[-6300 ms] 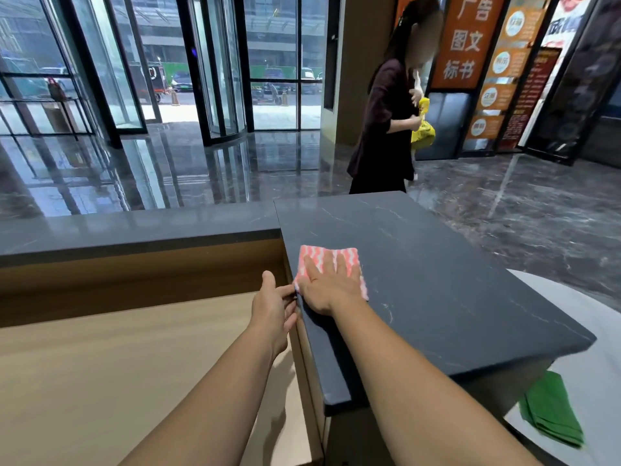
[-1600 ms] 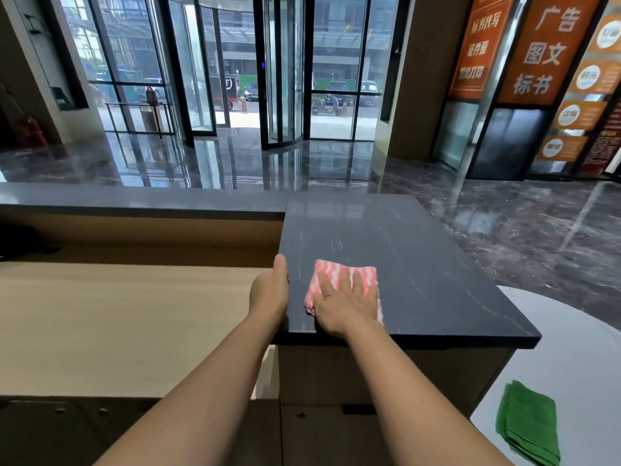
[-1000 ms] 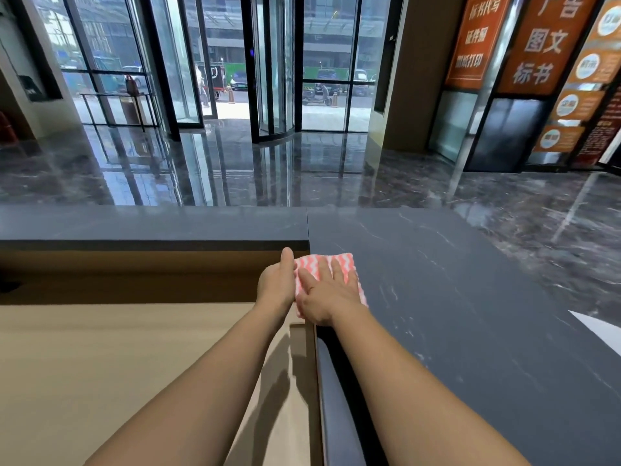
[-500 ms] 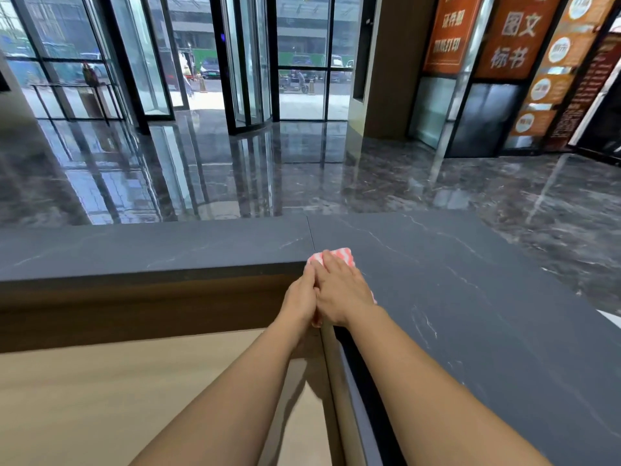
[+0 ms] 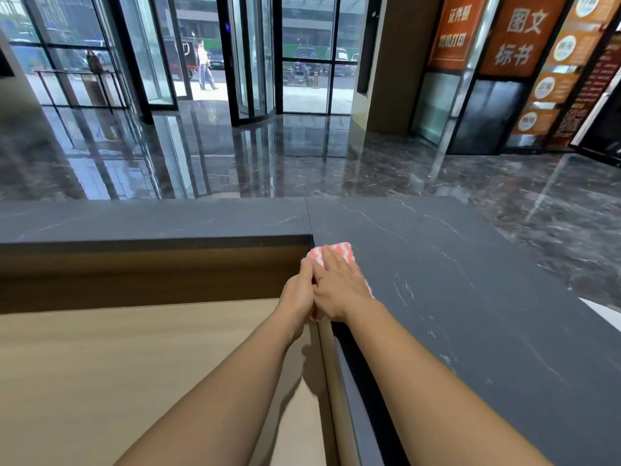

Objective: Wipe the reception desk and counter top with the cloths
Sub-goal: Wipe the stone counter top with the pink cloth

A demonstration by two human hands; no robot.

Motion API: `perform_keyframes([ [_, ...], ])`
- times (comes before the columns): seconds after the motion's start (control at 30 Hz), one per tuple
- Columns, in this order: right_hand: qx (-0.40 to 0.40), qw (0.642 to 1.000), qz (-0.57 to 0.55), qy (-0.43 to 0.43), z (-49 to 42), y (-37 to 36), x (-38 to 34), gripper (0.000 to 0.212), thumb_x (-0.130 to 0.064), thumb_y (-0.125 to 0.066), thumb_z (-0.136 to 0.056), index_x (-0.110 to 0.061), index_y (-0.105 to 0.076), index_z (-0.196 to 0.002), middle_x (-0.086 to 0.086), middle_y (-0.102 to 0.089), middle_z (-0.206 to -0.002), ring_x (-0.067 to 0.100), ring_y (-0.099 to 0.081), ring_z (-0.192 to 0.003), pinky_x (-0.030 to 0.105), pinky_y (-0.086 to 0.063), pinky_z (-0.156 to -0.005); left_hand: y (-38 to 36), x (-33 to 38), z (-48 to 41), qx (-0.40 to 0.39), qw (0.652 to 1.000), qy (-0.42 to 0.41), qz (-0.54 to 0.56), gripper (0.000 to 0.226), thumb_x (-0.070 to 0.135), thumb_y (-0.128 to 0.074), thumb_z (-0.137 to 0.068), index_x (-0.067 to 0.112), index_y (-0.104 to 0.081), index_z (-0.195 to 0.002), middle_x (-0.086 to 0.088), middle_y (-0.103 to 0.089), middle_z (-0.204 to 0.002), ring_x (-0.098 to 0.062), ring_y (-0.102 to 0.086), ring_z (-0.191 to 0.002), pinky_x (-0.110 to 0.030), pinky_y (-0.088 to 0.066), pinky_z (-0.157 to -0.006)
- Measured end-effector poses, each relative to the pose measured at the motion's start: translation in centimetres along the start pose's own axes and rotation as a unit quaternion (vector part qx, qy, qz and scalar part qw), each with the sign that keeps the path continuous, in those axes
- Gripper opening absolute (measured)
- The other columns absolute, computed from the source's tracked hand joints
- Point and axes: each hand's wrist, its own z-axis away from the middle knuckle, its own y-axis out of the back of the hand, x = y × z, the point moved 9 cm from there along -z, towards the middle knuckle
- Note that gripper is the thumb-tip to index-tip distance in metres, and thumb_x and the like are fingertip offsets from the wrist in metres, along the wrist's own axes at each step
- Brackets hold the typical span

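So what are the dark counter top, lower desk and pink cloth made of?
Counter top: likely stone or stone-look slab, matte, pale veins. Lower desk: seemingly light wood or laminate, faint grain. Cloth: soft fabric, pink-white zigzag weave.

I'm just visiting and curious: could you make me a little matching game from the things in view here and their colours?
Things:
1 cloth
2 counter top
3 desk
4 wall signs

Colours:
a orange
b pale wood
c pink and white
d dark grey with pale veins

Pairs: 1-c, 2-d, 3-b, 4-a
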Motion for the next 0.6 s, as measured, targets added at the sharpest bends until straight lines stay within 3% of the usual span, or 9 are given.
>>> perform_keyframes([
  [0.17, 0.003, 1.0, 0.022, 0.022, 4.5, 0.0, -0.8, 0.086, -0.027, -0.065, -0.087, -0.025, -0.012, -0.154, 0.006, -0.001, -0.163, 0.027, 0.007, -0.15, 0.042, 0.002, -0.121, 0.0, -1.0, 5.0, 0.02, 1.0, -0.002, -0.01, 0.056, 0.053, -0.021, -0.101, 0.018, -0.062, -0.116, -0.001, -0.067, -0.093, -0.021, -0.064, -0.097, -0.041, -0.052, -0.09],
  [0.33, 0.003, 0.998, 0.037, 0.046, 9.8, -0.4, -1.7, 0.087, -0.034, -0.065, -0.086, -0.024, -0.013, -0.154, 0.008, -0.004, -0.162, 0.027, 0.006, -0.15, 0.043, 0.001, -0.121, -0.3, -2.5, 10.8, 0.033, 0.999, -0.011, -0.016, 0.052, 0.051, -0.018, -0.101, 0.021, -0.06, -0.113, 0.003, -0.064, -0.088, -0.013, -0.061, -0.085, -0.03, -0.053, -0.075],
  [0.43, -0.001, 0.997, 0.04, 0.058, 13.0, -0.8, -2.2, 0.087, -0.036, -0.065, -0.086, -0.022, -0.013, -0.155, 0.008, -0.003, -0.162, 0.027, 0.008, -0.15, 0.043, 0.004, -0.121, -0.6, -3.7, 13.9, 0.039, 0.999, -0.015, -0.021, 0.059, 0.053, -0.017, -0.101, 0.017, -0.058, -0.123, -0.003, -0.064, -0.108, -0.017, -0.061, -0.096, -0.032, -0.054, -0.079],
  [0.5, 0.011, 0.997, 0.041, 0.07, 14.9, -0.8, -2.5, 0.082, -0.035, -0.064, -0.087, -0.022, -0.019, -0.153, 0.008, -0.007, -0.161, 0.028, 0.004, -0.149, 0.043, 0.0, -0.121, -0.6, -4.5, 15.9, 0.054, 0.998, -0.011, -0.029, 0.062, 0.055, -0.018, -0.1, 0.016, -0.057, -0.127, -0.008, -0.063, -0.118, -0.022, -0.06, -0.106, -0.035, -0.053, -0.088],
  [0.6, 0.031, 0.996, 0.03, 0.084, 17.9, -0.8, -3.0, 0.065, -0.031, -0.053, -0.094, -0.024, -0.023, -0.151, 0.007, -0.01, -0.16, 0.028, -0.002, -0.149, 0.043, -0.004, -0.122, -0.7, -5.5, 18.8, 0.056, 0.997, -0.021, -0.04, 0.061, 0.054, -0.015, -0.101, 0.017, -0.058, -0.123, -0.007, -0.064, -0.111, -0.022, -0.06, -0.105, -0.031, -0.053, -0.08],
])
